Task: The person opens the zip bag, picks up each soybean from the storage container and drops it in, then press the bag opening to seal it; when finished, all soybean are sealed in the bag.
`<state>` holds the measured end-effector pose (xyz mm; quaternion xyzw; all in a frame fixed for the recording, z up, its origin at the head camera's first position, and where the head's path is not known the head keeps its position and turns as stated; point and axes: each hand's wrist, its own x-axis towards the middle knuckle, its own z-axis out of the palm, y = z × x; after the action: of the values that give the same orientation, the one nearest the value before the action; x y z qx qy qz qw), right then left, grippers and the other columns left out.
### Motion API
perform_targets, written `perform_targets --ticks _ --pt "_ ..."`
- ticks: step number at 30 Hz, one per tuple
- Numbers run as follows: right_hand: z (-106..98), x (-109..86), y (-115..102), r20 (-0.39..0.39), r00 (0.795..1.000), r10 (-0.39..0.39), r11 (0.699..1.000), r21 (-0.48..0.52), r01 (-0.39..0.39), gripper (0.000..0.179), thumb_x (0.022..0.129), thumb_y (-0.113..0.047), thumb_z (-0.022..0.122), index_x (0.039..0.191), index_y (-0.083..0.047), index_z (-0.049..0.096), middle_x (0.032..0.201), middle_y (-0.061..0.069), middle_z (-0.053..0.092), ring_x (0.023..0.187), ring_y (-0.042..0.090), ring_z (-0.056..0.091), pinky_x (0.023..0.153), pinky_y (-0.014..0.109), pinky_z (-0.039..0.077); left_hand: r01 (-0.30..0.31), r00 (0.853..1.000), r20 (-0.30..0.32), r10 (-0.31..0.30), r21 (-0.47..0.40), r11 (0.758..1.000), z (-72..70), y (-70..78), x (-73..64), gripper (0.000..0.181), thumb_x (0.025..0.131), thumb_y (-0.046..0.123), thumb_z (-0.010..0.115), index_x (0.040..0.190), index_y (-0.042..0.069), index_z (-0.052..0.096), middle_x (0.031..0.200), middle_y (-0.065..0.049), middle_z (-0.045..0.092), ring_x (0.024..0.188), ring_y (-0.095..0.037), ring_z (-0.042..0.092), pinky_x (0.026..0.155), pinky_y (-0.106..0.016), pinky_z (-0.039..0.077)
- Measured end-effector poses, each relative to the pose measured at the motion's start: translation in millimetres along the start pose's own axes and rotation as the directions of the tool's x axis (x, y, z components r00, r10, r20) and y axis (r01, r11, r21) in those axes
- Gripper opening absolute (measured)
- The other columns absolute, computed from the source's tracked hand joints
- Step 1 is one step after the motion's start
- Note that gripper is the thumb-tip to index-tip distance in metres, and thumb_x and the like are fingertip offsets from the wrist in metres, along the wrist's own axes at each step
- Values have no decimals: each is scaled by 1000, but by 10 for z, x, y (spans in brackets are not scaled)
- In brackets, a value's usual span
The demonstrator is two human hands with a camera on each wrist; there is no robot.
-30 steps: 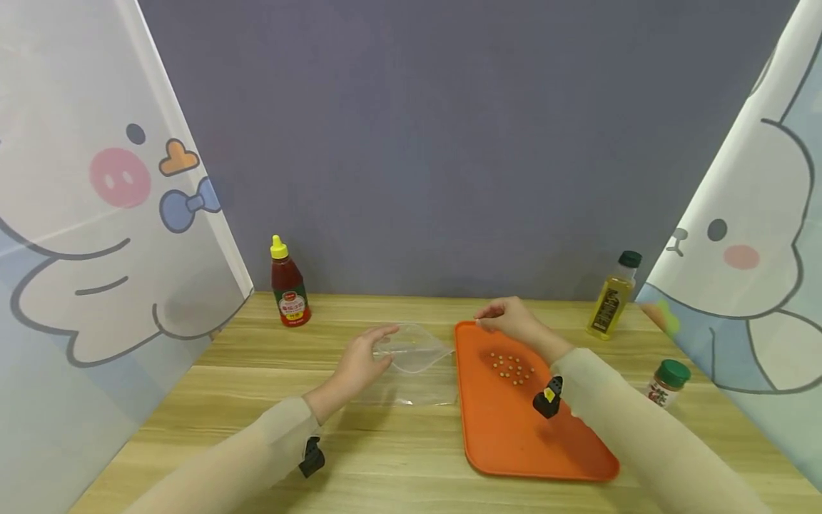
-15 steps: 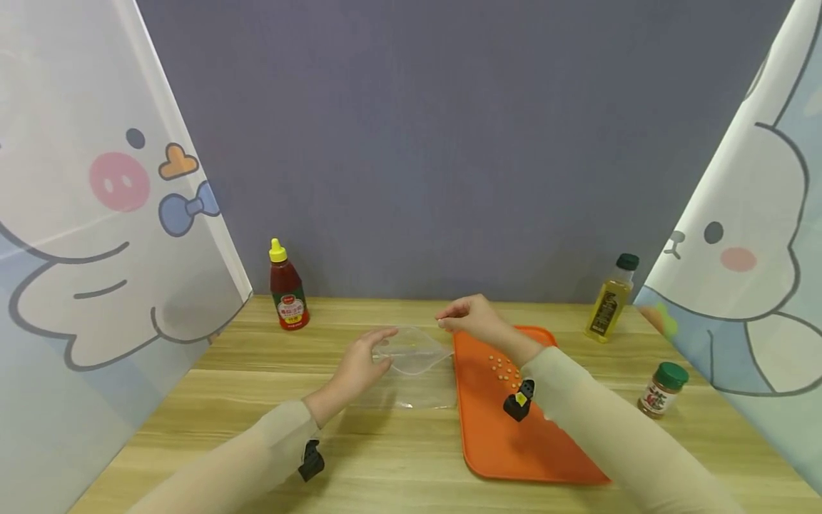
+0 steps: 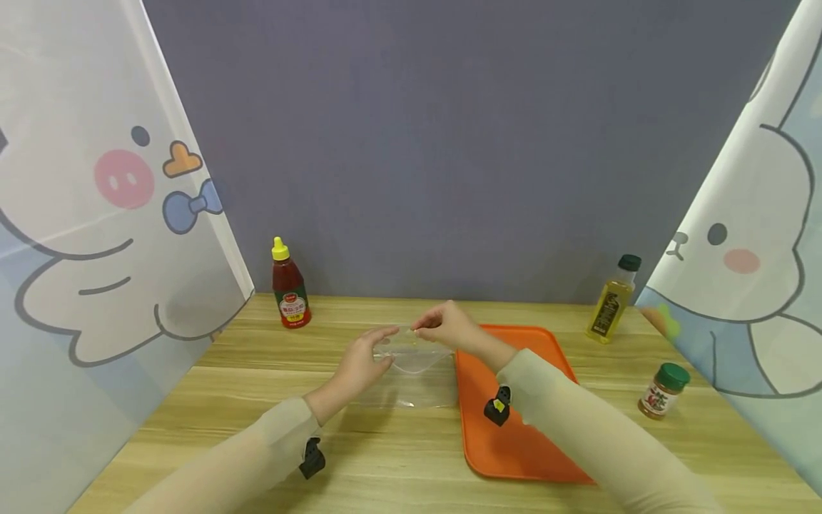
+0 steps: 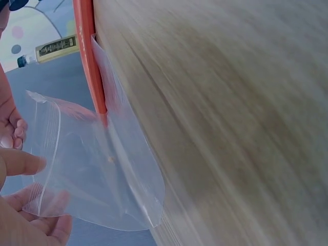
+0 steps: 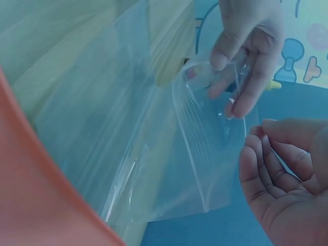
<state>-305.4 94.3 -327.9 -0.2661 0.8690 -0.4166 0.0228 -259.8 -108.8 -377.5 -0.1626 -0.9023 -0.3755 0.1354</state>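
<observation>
My left hand (image 3: 362,360) holds a clear zip bag (image 4: 84,169) at its mouth, thumb and fingers spreading the zip edge apart. The bag stands partly upright on the table, its lower part against the orange tray. A small pale bean (image 4: 111,160) lies low inside it. My right hand (image 3: 449,328) is over the bag's mouth, thumb and fingertips pinched together on a tiny pale bean that barely shows. In the right wrist view those fingertips sit right beside the zip rim. The beans on the orange tray (image 3: 514,457) are hidden behind my right arm.
A ketchup bottle (image 3: 292,296) with a yellow cap stands at the back left. At the back right is an oil bottle (image 3: 613,303), and a green-lidded spice jar (image 3: 663,391) stands at the right. A grey panel (image 3: 411,143) rises behind the wooden table (image 3: 359,464).
My right hand has moved left from over the tray to the bag's mouth, fingertips still together. The left hand and the bag have stayed in place.
</observation>
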Motion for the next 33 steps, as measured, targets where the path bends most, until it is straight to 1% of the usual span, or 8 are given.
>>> perform_targets --ticks 2,5,11,16,20,25,28,33 --pt "18 1 -15 -9 1000 -14 999 -44 13 10 87 -6 70 94 -7 77 90 7 75 77 11 67 71 27 57 3 1000 8 -3 -4 1000 -4 7 2 51 83 1 72 132 8 59 129 -14 62 112 -32 62 91 -48 52" --pt "26 0 -29 -21 1000 -14 997 -77 12 10 87 -7 70 94 -9 77 89 6 75 76 11 67 71 26 57 -1 1000 14 1 0 1000 -4 7 8 51 83 1 72 132 7 59 129 -15 61 112 -32 61 92 -49 52" --pt "7 -10 -39 -31 1000 7 996 -90 -9 11 88 -9 70 96 -11 77 90 4 74 76 10 66 72 28 57 8 1000 17 -8 4 1000 -8 8 21 51 83 0 71 132 8 59 130 -15 61 112 -32 62 93 -49 52" --pt "-31 -31 -18 -29 999 14 997 -79 -16 11 89 -10 70 98 -11 77 92 3 74 77 10 65 71 27 56 14 1000 18 -14 -8 1000 -16 10 18 51 83 -1 71 132 8 59 130 -15 61 112 -33 62 92 -48 52" --pt "-80 -43 24 -31 1000 5 999 -47 -6 13 88 -8 70 100 -7 76 91 6 74 76 13 66 68 27 56 15 1000 13 -15 -19 1000 -16 4 16 52 82 -1 72 131 8 59 130 -15 61 112 -33 62 93 -48 52" --pt "-168 -67 89 -30 999 25 1000 -12 -26 17 89 -9 69 104 -2 74 94 8 74 79 14 67 70 28 56 9 1000 13 -9 -28 1000 -20 4 9 51 82 -1 72 131 7 59 130 -15 61 112 -33 61 94 -50 51" --pt "-232 -85 145 -41 998 47 999 -7 -47 16 89 -11 69 103 -6 75 96 6 74 81 13 66 72 30 57 14 1000 20 -14 -29 999 -27 10 1 51 83 0 71 132 8 58 131 -14 60 113 -32 61 92 -49 52" --pt "-328 -120 253 -52 996 78 997 32 -77 14 89 -11 69 102 -9 75 98 8 74 85 15 67 78 37 57 13 1000 16 -13 -16 1000 -23 -3 -1 52 83 0 72 132 10 58 129 -13 61 112 -32 61 90 -48 53"
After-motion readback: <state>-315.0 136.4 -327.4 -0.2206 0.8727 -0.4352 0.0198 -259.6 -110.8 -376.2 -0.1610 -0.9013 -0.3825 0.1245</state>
